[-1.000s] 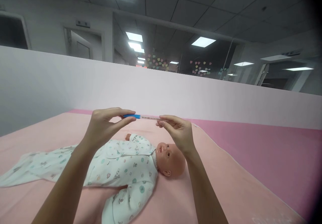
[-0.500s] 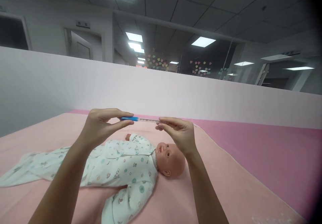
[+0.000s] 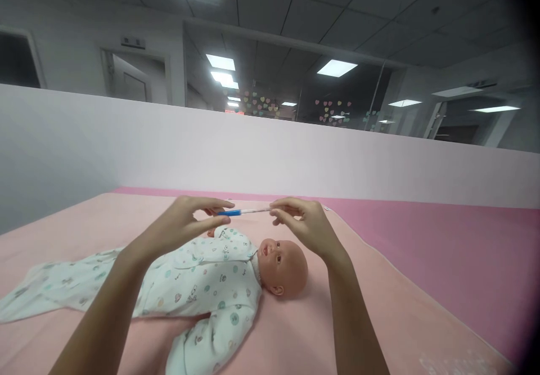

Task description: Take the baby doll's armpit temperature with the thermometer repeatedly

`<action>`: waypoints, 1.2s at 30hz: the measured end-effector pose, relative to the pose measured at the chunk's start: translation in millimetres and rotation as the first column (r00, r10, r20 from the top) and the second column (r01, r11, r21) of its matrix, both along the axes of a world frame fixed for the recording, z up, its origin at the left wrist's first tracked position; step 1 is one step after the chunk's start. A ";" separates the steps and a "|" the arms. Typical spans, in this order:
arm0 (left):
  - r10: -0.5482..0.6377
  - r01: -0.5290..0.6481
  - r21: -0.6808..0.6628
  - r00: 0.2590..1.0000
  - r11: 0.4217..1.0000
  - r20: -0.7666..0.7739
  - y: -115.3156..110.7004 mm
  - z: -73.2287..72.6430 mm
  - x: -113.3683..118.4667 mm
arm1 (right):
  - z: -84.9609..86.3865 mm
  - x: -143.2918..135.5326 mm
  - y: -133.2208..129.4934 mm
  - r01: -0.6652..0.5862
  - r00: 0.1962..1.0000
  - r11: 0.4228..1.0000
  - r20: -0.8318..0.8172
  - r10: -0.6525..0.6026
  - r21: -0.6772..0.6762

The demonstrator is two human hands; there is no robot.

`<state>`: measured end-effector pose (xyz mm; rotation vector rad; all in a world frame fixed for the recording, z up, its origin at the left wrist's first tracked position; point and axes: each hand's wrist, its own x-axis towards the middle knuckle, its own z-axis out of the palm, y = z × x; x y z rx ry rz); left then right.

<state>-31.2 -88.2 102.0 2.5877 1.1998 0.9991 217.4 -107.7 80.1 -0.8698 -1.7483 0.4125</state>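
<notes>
A slim glass thermometer (image 3: 254, 211) with a blue end is held level in the air above the baby doll. My left hand (image 3: 189, 220) has its thumb and fingers around the blue end. The clear end sits in a pinch between the thumb and fingers of my right hand (image 3: 306, 222). Below lies the baby doll (image 3: 283, 268) on its back, head to the right, in a white sleepsuit (image 3: 202, 290) with small printed figures. My left forearm hides part of the sleepsuit.
The doll rests on a pink padded sheet (image 3: 304, 335). Beyond the sheet stands a white and pink low wall (image 3: 261, 156). Behind it are a glass partition with heart stickers, an open door (image 3: 130, 82) and ceiling lights.
Both hands have come down a little with the thermometer, which has shifted slightly right and turned about its length. My left fingers have loosened a bit. The doll lies as before.
</notes>
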 end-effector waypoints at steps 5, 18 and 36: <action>0.106 -0.120 -0.053 0.972 0.991 -0.211 24.0 -14.5 9.1 | -16.9 61.4 25.3 0.296 0.953 0.949 0.108 -0.284 -0.113; 0.111 -0.151 -0.107 0.945 0.983 -0.307 26.5 -16.8 10.5 | -110.8 142.3 83.8 0.662 0.736 0.398 0.651 -0.187 -0.635; -0.023 -0.009 -0.079 0.918 0.997 -0.396 54.8 -63.2 49.3 | -53.0 89.3 59.5 0.656 0.714 0.566 0.655 -0.249 -0.499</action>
